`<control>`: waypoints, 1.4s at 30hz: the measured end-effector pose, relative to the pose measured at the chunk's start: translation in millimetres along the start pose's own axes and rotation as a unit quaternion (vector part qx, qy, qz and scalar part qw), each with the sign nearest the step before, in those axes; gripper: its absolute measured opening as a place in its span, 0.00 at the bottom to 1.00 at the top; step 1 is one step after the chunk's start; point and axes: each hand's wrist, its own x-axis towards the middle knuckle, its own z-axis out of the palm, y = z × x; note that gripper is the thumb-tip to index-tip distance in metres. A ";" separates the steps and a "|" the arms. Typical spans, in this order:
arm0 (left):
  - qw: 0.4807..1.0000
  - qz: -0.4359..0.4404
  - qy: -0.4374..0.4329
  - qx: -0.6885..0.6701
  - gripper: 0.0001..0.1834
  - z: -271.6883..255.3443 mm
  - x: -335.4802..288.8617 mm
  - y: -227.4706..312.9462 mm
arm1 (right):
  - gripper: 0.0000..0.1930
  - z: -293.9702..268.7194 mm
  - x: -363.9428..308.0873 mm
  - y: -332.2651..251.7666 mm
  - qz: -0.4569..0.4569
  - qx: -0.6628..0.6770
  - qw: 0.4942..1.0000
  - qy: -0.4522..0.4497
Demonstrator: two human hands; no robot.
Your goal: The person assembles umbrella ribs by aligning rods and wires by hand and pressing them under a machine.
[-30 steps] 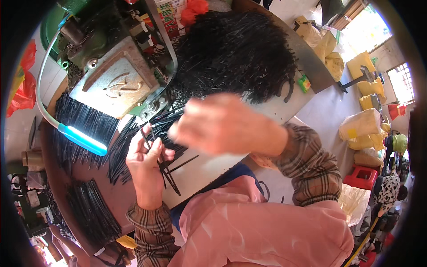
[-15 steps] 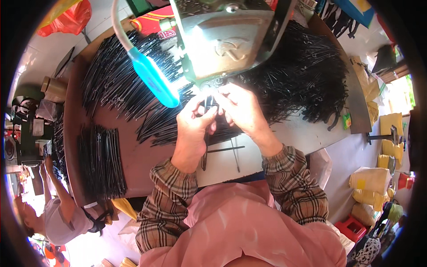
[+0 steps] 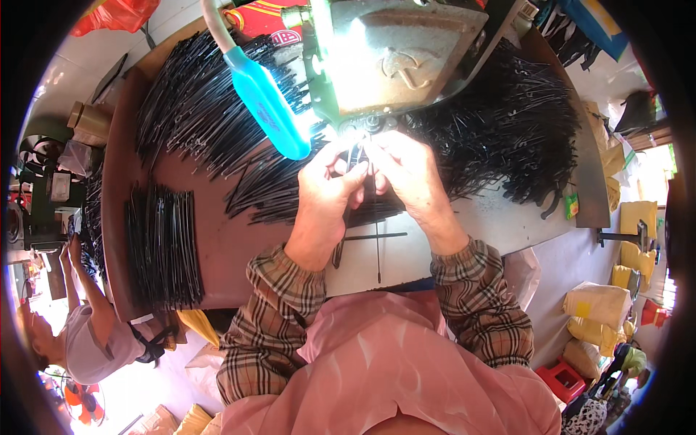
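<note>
1. Lamp, blue and paddle-shaped (image 3: 270, 109), shines beside the left hand (image 3: 324, 190).
2. That hand pinches slim black rods (image 3: 338, 255) before a grey metal machine (image 3: 406, 69).
3. Right hand (image 3: 411, 175) bunches fingertips there, any hold lost in glare; positioning seems the step, next calling for steadiness.

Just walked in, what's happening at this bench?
A person's left hand holds thin black rods close to a metal machine. The right hand is right beside it; glare hides its exact grip. A blue lamp lights the spot. Similar rods lie heaped left and right, with a neater bundle on the table's left.
</note>
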 end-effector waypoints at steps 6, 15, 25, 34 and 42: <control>1.000 0.006 0.015 -0.001 0.23 3.1 -0.1 -1.5 | 0.08 0.5 0.2 7.1 0.006 0.017 1.000 0.013; 0.999 -0.005 0.048 -0.020 0.23 18.1 14.5 4.2 | 0.09 -5.5 11.3 2.5 0.002 0.068 0.998 0.015; 0.998 0.043 0.036 -0.023 0.22 17.9 19.6 -4.4 | 0.09 -11.1 18.4 3.8 0.030 0.133 0.991 0.002; 0.998 -0.030 -0.012 -0.048 0.14 11.5 -0.3 14.6 | 0.10 -3.1 16.2 -1.6 0.033 0.161 0.986 0.019; 0.991 -0.133 -0.030 0.013 0.11 -5.5 -35.6 21.9 | 0.09 -9.0 19.0 1.6 0.061 0.183 0.981 0.014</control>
